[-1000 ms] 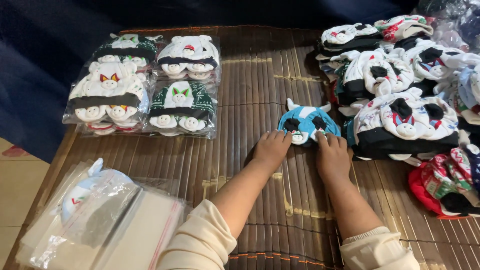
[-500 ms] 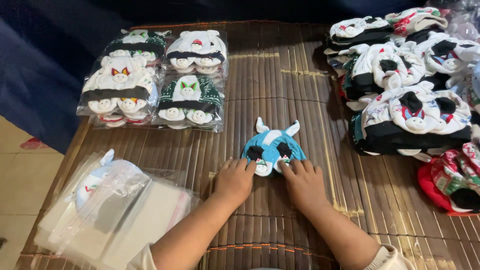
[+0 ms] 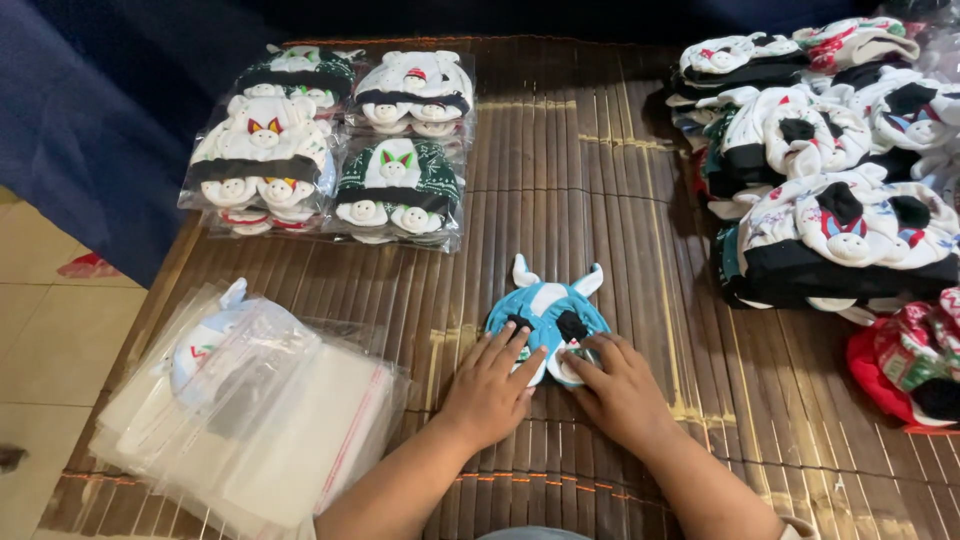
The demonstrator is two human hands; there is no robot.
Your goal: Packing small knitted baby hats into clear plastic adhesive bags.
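Brown slatted bamboo mat (image 3: pixel 620 200) covers the whole work surface, with dark blue cloth (image 3: pixel 90 130) hanging along its far and left edges and pale floor tiles (image 3: pixel 30 330) showing past the left edge. Near the middle of the mat, a little toward the person, lies a small blue knitted hat (image 3: pixel 548 312) with two white horns and black patches, flat on the slats. The left hand (image 3: pixel 490 388) rests palm down on the mat, fingers spread and open, its fingertips touching the near left edge of the blue hat. The right hand (image 3: pixel 622 392) also lies flat and open, fingers pressing on the near right edge of the same hat; neither hand grips it. To the left of the hat, at the near left corner of the mat, is a stack of clear plastic bags (image 3: pixel 260 430), and a pale blue hat (image 3: pixel 205 335) sits partly inside the top bag. Far left of the blue hat, four bagged packs of hats (image 3: pixel 340 150) in white, black and green lie close together. To the right of the blue hat, well apart, a loose pile of unbagged hats (image 3: pixel 830 170) fills the right side of the mat, with red ones (image 3: pixel 910 360) at its near end.
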